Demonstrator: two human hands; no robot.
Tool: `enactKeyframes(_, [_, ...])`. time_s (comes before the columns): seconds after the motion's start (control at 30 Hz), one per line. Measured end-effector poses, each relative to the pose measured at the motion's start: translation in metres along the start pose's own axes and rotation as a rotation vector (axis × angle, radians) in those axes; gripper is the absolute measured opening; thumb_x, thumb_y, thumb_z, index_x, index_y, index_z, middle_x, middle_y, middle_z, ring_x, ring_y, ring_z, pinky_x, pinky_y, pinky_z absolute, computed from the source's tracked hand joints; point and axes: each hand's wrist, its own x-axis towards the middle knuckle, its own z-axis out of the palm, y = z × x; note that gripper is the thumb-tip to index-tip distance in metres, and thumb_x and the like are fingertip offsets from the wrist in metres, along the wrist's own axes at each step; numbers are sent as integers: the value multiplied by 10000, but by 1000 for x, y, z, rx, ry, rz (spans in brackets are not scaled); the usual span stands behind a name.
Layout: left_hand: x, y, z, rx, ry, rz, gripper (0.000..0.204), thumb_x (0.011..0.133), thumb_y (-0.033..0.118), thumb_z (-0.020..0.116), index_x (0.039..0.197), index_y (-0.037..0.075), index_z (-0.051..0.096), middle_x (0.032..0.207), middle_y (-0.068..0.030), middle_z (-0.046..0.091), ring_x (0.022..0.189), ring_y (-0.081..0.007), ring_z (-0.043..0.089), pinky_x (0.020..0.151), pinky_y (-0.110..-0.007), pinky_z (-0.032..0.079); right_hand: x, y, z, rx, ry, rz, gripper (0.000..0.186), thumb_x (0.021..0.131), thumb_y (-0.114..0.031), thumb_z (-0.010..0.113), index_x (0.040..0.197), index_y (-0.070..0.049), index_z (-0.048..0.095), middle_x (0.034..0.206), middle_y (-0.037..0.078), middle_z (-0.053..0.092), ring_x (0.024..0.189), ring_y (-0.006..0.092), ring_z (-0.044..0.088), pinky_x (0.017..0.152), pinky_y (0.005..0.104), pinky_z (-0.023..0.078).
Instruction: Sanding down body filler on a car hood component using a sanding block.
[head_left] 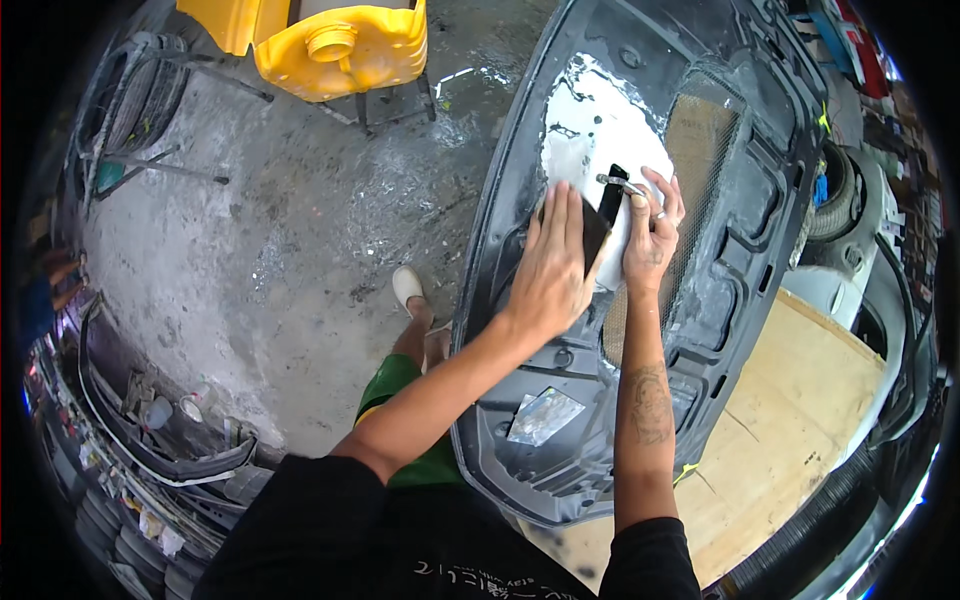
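Observation:
A large dark grey moulded car panel (500,400), with a glossy white patch (590,110) on it, lies in front of me. Over this patch my left hand (558,250) holds a dark flat piece with a tan edge (596,232); its fingers are stretched along the piece, which they partly hide. Close by on the right, my right hand (652,225) pinches a small metal tool (620,184) with a rounded end. A narrow black strip or slot (612,200) shows beneath the tool; I cannot tell which. Beside both hands runs a brown mesh inset (700,140).
A small silvery sheet (545,416) rests on the panel's near part. To the right lie a plywood board (790,390) and a pale car part (850,270). A cut yellow jerrycan (345,60) stands at the far left, with a tyre on a metal frame (150,100) beyond.

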Motion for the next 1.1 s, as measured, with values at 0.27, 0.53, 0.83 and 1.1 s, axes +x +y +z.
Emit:
enactKeyframes(0.27, [-12,5,8,68,-28,-59,656,1061,282,496,1434,-241,364,1500,-455,361,1443,-535,360,1202,-544,293,5,6,-3,-52,-7,-40,259,1052,-229,591,1127,-76,786,1383,33,640,1446,350,401,1212,450,283])
enactKeyframes(0.53, [-11,8,7,92,3,-112,652,1073,299,468,1432,-237,375,1488,-450,383,1428,-526,392,1194,-524,312,-1,6,4,4,22,-6,239,1007,-280,660,1099,-113,803,1354,-19,646,1431,356,374,1205,452,277])
enactKeyframes(0.83, [-11,5,6,46,22,-57,633,1078,292,458,1382,-261,410,1435,-477,417,1386,-548,427,1172,-538,336,-2,9,1,-17,25,-16,229,1005,-299,662,1096,-151,811,1343,-28,658,1429,358,376,1200,449,274])
enactKeyframes(1.1, [-6,9,3,10,-3,-74,698,1079,347,458,1357,-291,403,1418,-499,412,1361,-573,437,1168,-527,348,1,10,1,19,52,-30,220,1001,-296,668,1088,-155,813,1332,-35,661,1413,345,388,1197,444,289])
